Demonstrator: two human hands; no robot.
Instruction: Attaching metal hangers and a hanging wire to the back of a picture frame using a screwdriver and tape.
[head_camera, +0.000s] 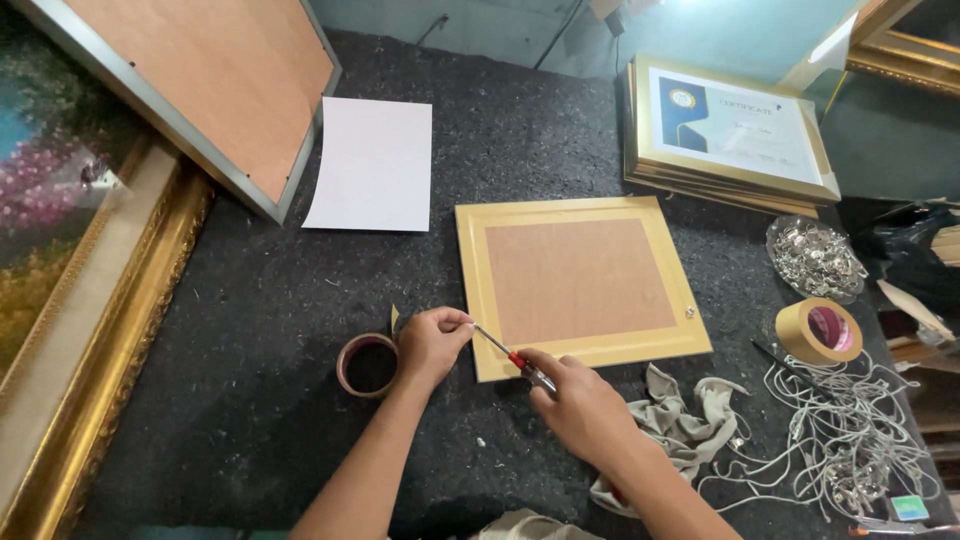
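A gold picture frame (580, 285) lies face down on the dark worktable, its brown backing board showing. My right hand (580, 405) grips a red-handled screwdriver (515, 358), its tip pointing at the frame's near left edge. My left hand (432, 342) pinches something small at that same edge, right where the screwdriver tip meets it. A small metal fitting (690, 313) sits on the frame's right edge.
A roll of brown tape (367, 365) lies left of my left hand and a second roll (819, 330) at the right. Nearby are a grey rag (685, 415), tangled white cord (845, 430), a bag of metal hardware (815, 255), a white sheet (372, 165), stacked framed certificates (730, 135) and large frames (215, 85).
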